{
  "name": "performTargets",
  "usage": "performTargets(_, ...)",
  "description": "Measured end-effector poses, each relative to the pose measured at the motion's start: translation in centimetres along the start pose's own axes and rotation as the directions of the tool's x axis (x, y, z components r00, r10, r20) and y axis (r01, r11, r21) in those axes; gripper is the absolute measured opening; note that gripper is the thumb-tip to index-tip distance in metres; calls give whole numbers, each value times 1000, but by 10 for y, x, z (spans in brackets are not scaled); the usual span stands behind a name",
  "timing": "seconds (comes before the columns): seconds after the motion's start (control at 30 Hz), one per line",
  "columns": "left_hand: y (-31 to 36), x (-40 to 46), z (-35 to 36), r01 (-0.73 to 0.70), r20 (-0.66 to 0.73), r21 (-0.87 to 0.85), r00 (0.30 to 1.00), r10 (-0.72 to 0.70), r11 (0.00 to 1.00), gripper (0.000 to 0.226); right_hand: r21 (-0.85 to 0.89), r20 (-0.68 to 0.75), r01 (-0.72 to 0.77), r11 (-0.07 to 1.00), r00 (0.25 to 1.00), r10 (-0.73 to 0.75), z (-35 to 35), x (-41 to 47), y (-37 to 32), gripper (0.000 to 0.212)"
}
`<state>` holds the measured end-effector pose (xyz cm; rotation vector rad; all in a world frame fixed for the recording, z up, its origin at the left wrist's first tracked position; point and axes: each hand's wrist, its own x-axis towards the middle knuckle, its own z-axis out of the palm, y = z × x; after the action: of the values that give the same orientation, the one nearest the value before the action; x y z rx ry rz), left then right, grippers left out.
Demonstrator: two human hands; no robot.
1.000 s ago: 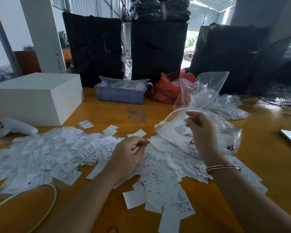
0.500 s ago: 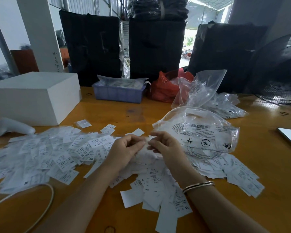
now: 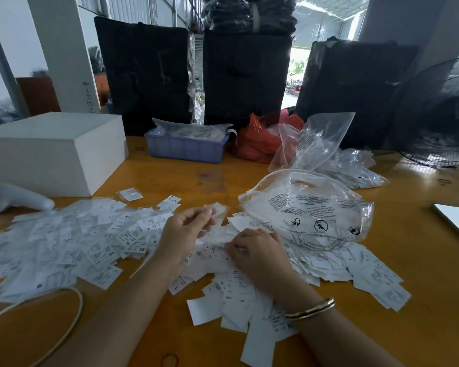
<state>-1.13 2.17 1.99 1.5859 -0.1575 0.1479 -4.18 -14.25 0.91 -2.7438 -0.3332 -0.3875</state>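
Hundreds of small white paper size labels (image 3: pixel 90 247) lie strewn in a loose drift across the orange wooden tabletop (image 3: pixel 414 274), pointing every way (XS, S and XL can be read on some). The left hand (image 3: pixel 186 229) is raised just above the drift, its grip clenched between thumb and fingertips on a single white label (image 3: pixel 219 209). That piece is smeared by motion, but its long axis seems to run crosswise, with the free end pointing right toward the nearest bag. The right hand (image 3: pixel 257 252), a thin gold bangle (image 3: pixel 310 308) on its wrist, rests on the heap just beside the left. Its grip is curled down, pinching loose labels under the fingertips.

Just right of the hands, a clear plastic bag with black printed warnings (image 3: pixel 308 215) lies on its side on top of the labels. It is puffed out, its rimmed mouth turned up and to the far left, and more labels show beneath it. Behind it a second clear plastic bag (image 3: pixel 318 139) stands upright beside a crumpled red plastic bag (image 3: pixel 257 141). Left of these, a blue plastic crate (image 3: pixel 186 151) holds clear packets heaped to its rim. A white rectangular box (image 3: pixel 51 152) stands at the far left, with a white handheld controller (image 3: pixel 19 198) lying just in front of it.
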Motion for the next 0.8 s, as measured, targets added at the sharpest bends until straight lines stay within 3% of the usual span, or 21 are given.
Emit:
performTargets(0.17,4,-1,2,12,4,-18,1000,-12,1000,15,24,-156,34,999,987,-30,-4,-5,-6,27)
performTargets(0.3,3,-1,2,49,10,-40,999,-49,998,23,216,-212,-8,976,976,55,-5,-5,-9,10)
performTargets(0.4,1,1,2,64,9,-45,998,-64,997,25,356,-204,-56,933,969,136,-7,-6,-7,14)
performTargets(0.53,0,2,1,35,32,-44,999,-33,998,19,550,-172,-93,830,960,221,-9,-7,-5,29)
performTargets(0.63,-1,2,1,-2,40,-17,999,3,1000,15,629,-205,-80,774,943,264,-10,-5,-5,21)
performTargets(0.8,0,1,5,-49,44,-3,998,49,999,3,818,-253,-9,575,892,375,-16,-3,-3,46)
